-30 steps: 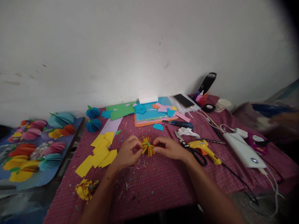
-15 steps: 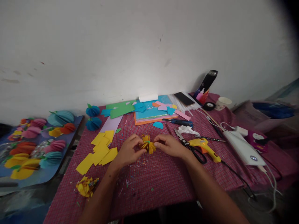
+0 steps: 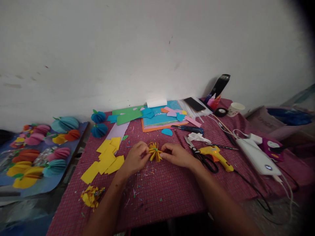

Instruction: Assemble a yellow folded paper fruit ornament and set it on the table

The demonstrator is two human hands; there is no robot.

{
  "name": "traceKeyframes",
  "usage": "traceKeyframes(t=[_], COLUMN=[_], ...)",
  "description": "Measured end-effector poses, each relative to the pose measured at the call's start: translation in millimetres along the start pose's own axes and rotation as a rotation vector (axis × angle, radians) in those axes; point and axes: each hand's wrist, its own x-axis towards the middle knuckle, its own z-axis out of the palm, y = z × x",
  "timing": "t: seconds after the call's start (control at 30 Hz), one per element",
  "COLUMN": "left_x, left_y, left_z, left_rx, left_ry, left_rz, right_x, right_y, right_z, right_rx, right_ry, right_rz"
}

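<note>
Between my hands is a yellow folded-paper pumpkin (image 3: 155, 151) with a small green piece at its centre, its folds fanned out. My left hand (image 3: 137, 155) pinches its left side between thumb and fingers. On its right side, my right hand (image 3: 177, 154) grips the edge folds with thumb and fingertips. Cut yellow paper pieces (image 3: 107, 161) lie left of my left hand, and a crumpled yellow paper ball (image 3: 92, 196) rests nearer the front. Small paper scraps are strewn over the checked tablecloth (image 3: 167, 193).
Scissors (image 3: 202, 156) and a yellow glue gun (image 3: 216, 155) lie to the right, before a white power bank (image 3: 257, 155) with cables. A box cutter (image 3: 188, 128) and coloured paper (image 3: 129, 117) sit behind. Finished paper pumpkins (image 3: 65, 124) fill a blue board at left.
The yellow paper pumpkin's folds look more evenly spread and its face is turned more upward. Both hands stay at its sides with small finger shifts.
</note>
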Motion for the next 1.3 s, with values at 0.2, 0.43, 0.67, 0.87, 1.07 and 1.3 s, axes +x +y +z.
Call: traceKeyframes(t=[0.2,0.43,0.67,0.87,1.07,1.3], left_x=[-1,0,0,-1,0,0], left_y=[-4,5,-3,-5,-6,-4], left_z=[-1.8,-15.4,-18.4,-20.2,-17.5,-16.2], left_rx=[0.063,-0.028,-0.028,-0.06,-0.118,-0.136], left_ry=[-0.041,-0.141,-0.28,-0.34,-0.345,-0.352], left_rz=[0.065,0.014,-0.029,-0.041,-0.056,-0.084], right_x=[2,3,1,0,0,0], right_y=[-2,0,1,1,1,0], right_z=[8,12,6,1,1,5], right_rx=[-0.043,-0.045,-0.038,0.015,-0.006,-0.029], right_ry=[0.018,0.002,0.014,-0.034,-0.046,-0.057], right_rz=[-0.011,-0.05,-0.018,-0.025,-0.035,-0.056])
